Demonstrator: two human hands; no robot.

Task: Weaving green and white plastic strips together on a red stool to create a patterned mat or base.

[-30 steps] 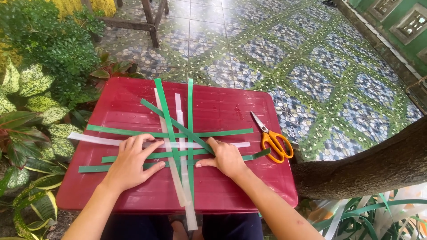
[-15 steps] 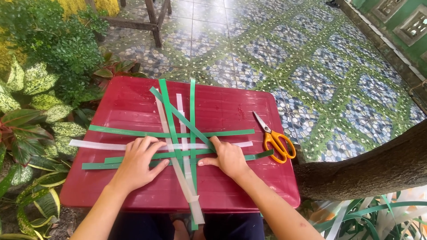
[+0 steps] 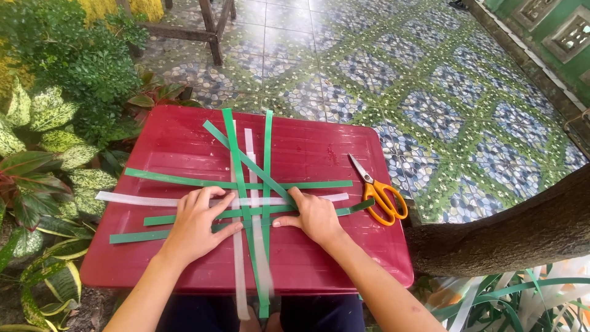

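Head view: left hand [image 3: 198, 221] and right hand [image 3: 314, 216] spread flat, pinning crossed green strips [image 3: 246, 184] and white strips [image 3: 253, 203] mid red lid [image 3: 178, 147]; best kept pressed, crossings snug, scissors [image 3: 380, 192] well aside

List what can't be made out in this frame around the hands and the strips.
- Head view: the crossings of the green strips and white strips under the left hand and right hand are covered.
- Near strip ends are blurred at the red surface's front edge.
- Scissors blade tips: too small to tell if closed.
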